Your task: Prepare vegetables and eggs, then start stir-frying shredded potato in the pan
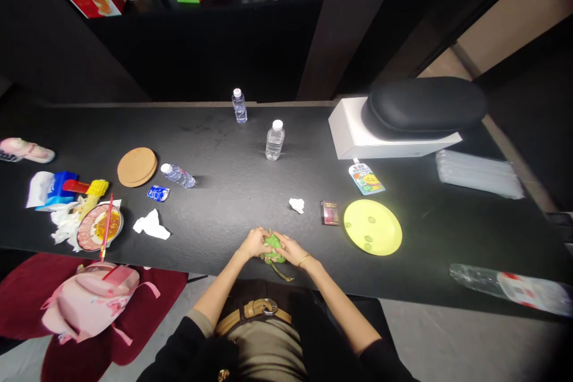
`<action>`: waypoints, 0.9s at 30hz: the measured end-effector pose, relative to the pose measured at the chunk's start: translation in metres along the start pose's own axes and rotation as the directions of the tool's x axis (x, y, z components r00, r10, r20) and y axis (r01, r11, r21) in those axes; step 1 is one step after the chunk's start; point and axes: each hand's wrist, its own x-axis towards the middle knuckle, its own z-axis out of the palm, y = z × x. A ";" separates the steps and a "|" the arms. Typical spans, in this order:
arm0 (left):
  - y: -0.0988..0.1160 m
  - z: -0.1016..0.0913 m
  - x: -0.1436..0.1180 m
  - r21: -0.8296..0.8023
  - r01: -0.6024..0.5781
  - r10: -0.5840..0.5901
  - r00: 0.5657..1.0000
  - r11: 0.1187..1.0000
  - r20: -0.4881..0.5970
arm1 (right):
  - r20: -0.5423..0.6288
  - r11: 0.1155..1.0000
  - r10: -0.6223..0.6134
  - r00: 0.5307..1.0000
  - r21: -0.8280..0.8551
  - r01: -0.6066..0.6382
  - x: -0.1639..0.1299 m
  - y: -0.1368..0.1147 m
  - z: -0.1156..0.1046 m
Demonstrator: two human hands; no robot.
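Looking down at the lower middle of the frame, you've got both hands bunched around a small green bundle [273, 246] right at the near edge of the black table [224, 203]; your left hand [253, 244] is curled in on its left side and your right hand [287, 248] on its right side, fingers closed onto it from both flanks, so it sits dead between them and neither hand is really nearer; looks like a leafy or crumpled green thing, honestly too small to say more; a thin brownish stem [283, 273] trails out of it down and to the right, toward your body, so I'd judge the long axis runs from the hands back to you, slanting right; off to the right of the hands there's a yellow-green plate [372, 227] with a small dark box [330, 213] just beside it, well apart from the bundle; a crumpled bit of white paper [296, 205] sits just above the hands.
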 end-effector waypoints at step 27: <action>0.019 -0.005 -0.011 0.464 -0.220 0.130 0.967 0.858 0.218 | 0.149 0.976 0.199 0.969 -0.121 -0.182 -0.003 -0.041 -0.001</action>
